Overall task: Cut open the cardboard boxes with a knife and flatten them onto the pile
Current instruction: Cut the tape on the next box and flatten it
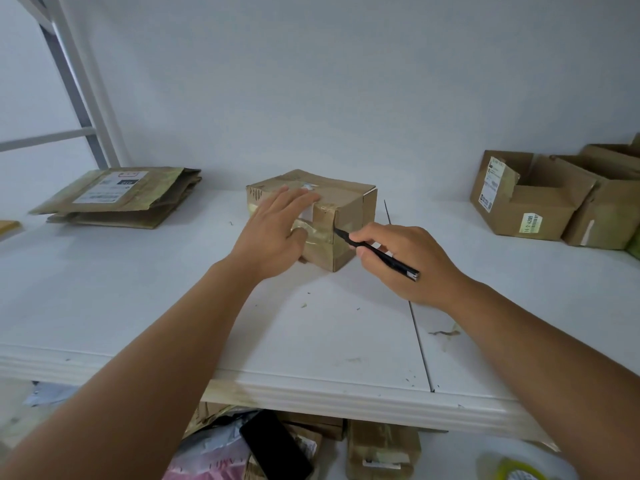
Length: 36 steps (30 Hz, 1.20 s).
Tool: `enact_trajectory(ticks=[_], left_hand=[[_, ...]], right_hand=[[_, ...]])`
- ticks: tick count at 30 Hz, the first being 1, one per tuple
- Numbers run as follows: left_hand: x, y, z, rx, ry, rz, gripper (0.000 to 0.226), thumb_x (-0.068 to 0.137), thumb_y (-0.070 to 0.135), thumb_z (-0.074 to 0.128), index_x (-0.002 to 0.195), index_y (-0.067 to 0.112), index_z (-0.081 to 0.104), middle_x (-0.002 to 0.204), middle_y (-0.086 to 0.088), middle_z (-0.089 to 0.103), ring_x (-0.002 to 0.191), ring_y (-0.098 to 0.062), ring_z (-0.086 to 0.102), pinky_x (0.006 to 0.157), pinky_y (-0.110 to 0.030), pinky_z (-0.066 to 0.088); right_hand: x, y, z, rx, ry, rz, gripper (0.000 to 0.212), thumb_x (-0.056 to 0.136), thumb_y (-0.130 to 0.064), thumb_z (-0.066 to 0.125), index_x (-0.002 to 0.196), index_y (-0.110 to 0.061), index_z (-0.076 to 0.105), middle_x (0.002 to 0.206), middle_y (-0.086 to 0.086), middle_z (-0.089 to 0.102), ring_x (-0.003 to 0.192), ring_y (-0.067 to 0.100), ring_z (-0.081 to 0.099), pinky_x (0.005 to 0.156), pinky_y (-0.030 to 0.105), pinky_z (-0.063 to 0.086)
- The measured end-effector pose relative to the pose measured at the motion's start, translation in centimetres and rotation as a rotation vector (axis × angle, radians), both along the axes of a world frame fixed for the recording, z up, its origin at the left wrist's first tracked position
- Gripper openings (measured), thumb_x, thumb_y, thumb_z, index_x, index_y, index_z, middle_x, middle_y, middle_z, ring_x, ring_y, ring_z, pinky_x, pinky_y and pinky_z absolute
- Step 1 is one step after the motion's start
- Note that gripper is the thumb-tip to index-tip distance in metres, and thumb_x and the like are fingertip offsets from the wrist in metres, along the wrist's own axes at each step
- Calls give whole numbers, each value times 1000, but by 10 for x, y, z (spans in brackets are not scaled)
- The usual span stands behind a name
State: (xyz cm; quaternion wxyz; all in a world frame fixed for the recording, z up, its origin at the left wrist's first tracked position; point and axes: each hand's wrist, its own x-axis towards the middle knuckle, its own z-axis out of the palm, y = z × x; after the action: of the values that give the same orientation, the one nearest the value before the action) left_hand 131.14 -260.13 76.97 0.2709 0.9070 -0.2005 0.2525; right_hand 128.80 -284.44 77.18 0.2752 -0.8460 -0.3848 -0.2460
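Note:
A small taped cardboard box (349, 206) stands in the middle of the white table (138, 289). My left hand (273, 230) lies over its near left corner, fingers straight across the top and thumb on the taped front face. My right hand (405, 261) grips a slim black knife (377, 252) like a pen. The blade tip touches the box's near vertical edge at the tape. A pile of flattened boxes (117, 197) lies at the back left of the table.
Two opened cardboard boxes (530, 199) stand at the back right against the white wall. A seam runs across the tabletop right of the box. Below the table's front edge lie more cardboard, bags and a dark flat object (273, 445). Small scraps dot the table.

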Motion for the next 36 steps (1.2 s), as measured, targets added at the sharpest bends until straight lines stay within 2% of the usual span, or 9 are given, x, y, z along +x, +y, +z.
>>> enact_trajectory(ticks=[7, 18, 24, 30, 36], left_hand=[[3, 1, -1, 40, -37, 14, 71, 74, 11, 33, 143, 18, 49, 149, 1, 46, 146, -27, 27, 120, -46, 22], [5, 0, -2, 17, -37, -9, 70, 78, -6, 40, 144, 17, 48, 149, 0, 44, 147, -28, 25, 119, -49, 24], [5, 1, -3, 37, -21, 14, 71, 78, 4, 35, 146, 20, 46, 152, 0, 42, 149, -26, 23, 119, -49, 22], [3, -1, -2, 14, 0, 34, 68, 81, 19, 28, 147, 25, 45, 154, 5, 39, 150, -20, 18, 122, -42, 17], [0, -3, -2, -12, 9, 35, 63, 86, 22, 27, 146, 26, 46, 154, 8, 39, 149, -16, 17, 122, -34, 12]], right_hand=[[1, 2, -4, -46, 51, 14, 16, 95, -26, 54, 103, -22, 67, 76, -4, 67, 63, 15, 59, 59, 38, 46], [-2, 1, -8, -24, 73, 48, 17, 96, -22, 51, 101, -13, 64, 74, 5, 65, 64, 30, 59, 60, 43, 49], [-5, 3, -8, -3, 66, 65, 11, 96, -13, 53, 97, -9, 63, 69, 5, 61, 59, 28, 53, 57, 43, 47], [-10, 4, -8, -38, 53, 66, 10, 96, -7, 54, 94, -3, 63, 67, 7, 58, 58, 28, 50, 56, 42, 45], [-10, 6, -9, -68, 69, 83, 10, 95, -4, 52, 88, -1, 58, 66, 9, 53, 58, 27, 45, 55, 43, 42]])
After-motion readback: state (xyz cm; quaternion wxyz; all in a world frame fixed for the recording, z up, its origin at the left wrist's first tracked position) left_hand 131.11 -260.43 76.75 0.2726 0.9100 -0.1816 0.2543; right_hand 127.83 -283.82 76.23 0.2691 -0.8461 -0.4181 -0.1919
